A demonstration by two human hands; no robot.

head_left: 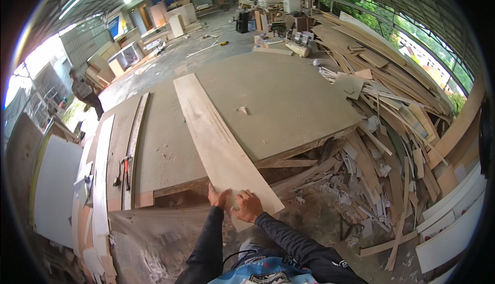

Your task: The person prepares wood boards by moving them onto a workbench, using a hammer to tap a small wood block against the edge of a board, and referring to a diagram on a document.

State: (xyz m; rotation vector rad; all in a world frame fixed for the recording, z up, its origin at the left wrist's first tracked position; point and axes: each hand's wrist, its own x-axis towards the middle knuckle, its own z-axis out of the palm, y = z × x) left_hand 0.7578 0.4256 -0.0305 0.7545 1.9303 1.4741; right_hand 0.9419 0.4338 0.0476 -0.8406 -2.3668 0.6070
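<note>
A broad, dull grey-brown worktable (299,93) fills the middle, surrounded by workshop materials. On its left part lie a narrow edge-worn strip (138,134), a red-and-black hand tool (126,172) resting by it, and, farther left, a long white strip (103,176). A small pale wood chip (243,110) sits on the bare surface right of centre. A tangled heap of offcuts (371,165) crowds the right side, below leaning stacked sheets (381,57); a white panel (58,191) stands at lower left. A person (86,92) stands beyond the table's left side. The plank (219,129) lies across the table, its near end overhanging the front edge. It is long, flat and pale, with darker, lengthwise streaks toward its far half. The left hand (219,197) meets its left edge, the right hand (247,205) its upper face; they are just beside each other, and whether the fingers clamp the wood cannot be told.
</note>
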